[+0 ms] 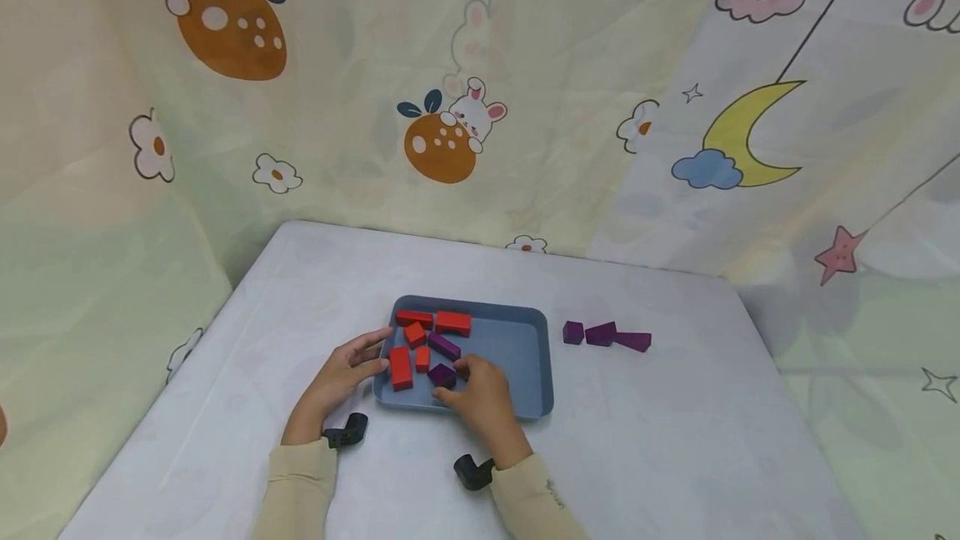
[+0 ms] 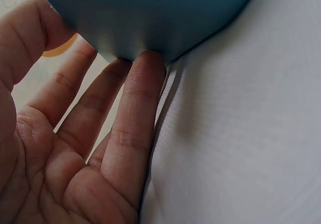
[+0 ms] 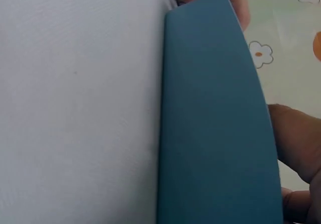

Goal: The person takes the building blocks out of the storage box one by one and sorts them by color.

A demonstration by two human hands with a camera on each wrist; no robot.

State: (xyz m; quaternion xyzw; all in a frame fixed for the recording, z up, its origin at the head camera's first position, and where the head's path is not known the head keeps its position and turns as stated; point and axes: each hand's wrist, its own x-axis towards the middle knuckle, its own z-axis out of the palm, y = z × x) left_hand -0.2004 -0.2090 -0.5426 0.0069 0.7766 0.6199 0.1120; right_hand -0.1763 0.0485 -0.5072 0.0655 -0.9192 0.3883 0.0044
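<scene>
A blue-grey tray (image 1: 517,357) lies on the white-covered table. My left hand (image 1: 347,373) is at its left edge, and in the left wrist view the fairly straight fingers (image 2: 133,103) touch the outer wall. Inside the tray, my right hand (image 1: 483,402) pinches a purple block (image 1: 442,375) between thumb and index finger. Another purple block (image 1: 444,346), a long one, lies just behind it. Several red blocks (image 1: 401,368) are grouped in the tray's left half. In the right wrist view, the tray wall (image 3: 215,113) hides the right fingertips and the block.
Right of the tray, three purple blocks (image 1: 601,334) lie in a row on the tabletop (image 1: 660,423). A patterned cloth (image 1: 562,90) hangs behind the table and at its sides. Each wrist wears a small black camera (image 1: 472,472).
</scene>
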